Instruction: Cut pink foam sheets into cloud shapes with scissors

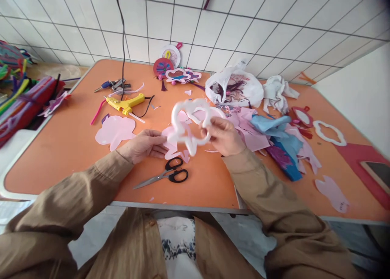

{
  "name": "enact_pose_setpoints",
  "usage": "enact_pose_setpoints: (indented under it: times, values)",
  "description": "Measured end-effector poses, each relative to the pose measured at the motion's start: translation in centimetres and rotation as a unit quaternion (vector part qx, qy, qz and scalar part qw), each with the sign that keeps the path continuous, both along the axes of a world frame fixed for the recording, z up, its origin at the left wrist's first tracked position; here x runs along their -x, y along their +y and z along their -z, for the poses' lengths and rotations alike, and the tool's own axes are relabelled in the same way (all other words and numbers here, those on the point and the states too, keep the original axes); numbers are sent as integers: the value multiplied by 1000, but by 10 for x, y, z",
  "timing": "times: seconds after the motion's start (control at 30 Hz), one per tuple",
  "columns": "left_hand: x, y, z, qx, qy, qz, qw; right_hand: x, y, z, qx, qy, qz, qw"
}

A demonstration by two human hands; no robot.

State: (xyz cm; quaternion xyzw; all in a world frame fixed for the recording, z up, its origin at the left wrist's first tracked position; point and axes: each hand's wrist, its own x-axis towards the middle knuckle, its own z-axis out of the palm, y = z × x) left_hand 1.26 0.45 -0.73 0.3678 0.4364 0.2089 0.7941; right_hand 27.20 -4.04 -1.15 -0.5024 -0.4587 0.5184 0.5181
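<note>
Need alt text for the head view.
A person's right hand holds a white wavy-edged frame and the left hand a pink cutout above an orange table; black-handled scissors lie nearer, a yellow glue gun farther back.

- 1 ylw glue gun (127,105)
- 1 pr. scissors (163,175), front-R of gun
- 1 wht plastic bag (252,92), R of gun
- 2 wht scalloped frames (176,117), R of gun
- 1 phone (377,172), far R of gun
- Pink pcs (113,129) around gun: several, exact no. unclear
</note>
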Motion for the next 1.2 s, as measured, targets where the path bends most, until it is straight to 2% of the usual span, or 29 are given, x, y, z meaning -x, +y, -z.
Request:
enact_pose_setpoints:
  times: [0.1,0.23,0.37,0.43,0.47,0.5,0.63,0.67,0.7,0.77,0.8,0.87,0.93,1.07,1.2]
  values:
    - [-1,-1,-2,-1,11,-21,1000,-22,10,0,-22,15,85,996]
    - [-3,-2,-3,-14,20,-35,999,-52,20,4,-2,12,119,993]
    - [-3,-3,-3,-44,29,-37,998,-72,21,8,-59,-3,200,978]
    - [-2,-3,-4,-64,33,-38,997,-68,17,8,-77,-33,167,982]
    - [-1,-2,-4,-76,34,-42,996,-61,14,8,-72,-54,112,990]
    - [0,-2,-4,-90,35,-46,994,-51,8,8,-67,-87,40,993]
    - [3,0,-4,-143,53,-70,986,10,-20,8,-74,-151,-106,980]
    - [3,0,-5,-149,53,-76,984,24,-28,8,-143,-229,-173,947]
    - [4,0,-5,-151,51,-80,984,37,-34,8,-218,-302,-211,904]
    - [3,-1,-7,-145,38,-83,985,54,-44,8,-314,-423,-269,806]
    - [2,-2,-7,-136,30,-85,987,59,-48,7,-333,-474,-284,764]
    - [1,-4,-7,-113,11,-94,989,62,-53,5,-341,-544,-293,709]
    - [-1,-5,-7,-90,-4,-108,990,60,-57,1,-329,-585,-282,685]
    - [-2,-6,-4,-88,-11,-125,988,58,-61,-1,-338,-615,-245,669]
    - [-3,-6,-4,-96,-8,-136,986,60,-63,1,-328,-601,-259,681]
